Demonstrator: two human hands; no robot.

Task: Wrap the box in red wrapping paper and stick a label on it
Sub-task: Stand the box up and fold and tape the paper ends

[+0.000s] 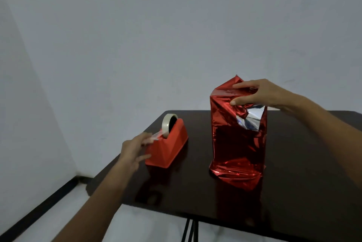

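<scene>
Here, wrapped box — tape in dispenser

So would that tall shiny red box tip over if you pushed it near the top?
Probably, yes: the wrapped box stands tall on a narrow end, and the right hand grips its top, perhaps steadying it. Its foil paper looks glossy, so it may slip in fingers; crumpled under the base, it may make the box wobble.
</scene>
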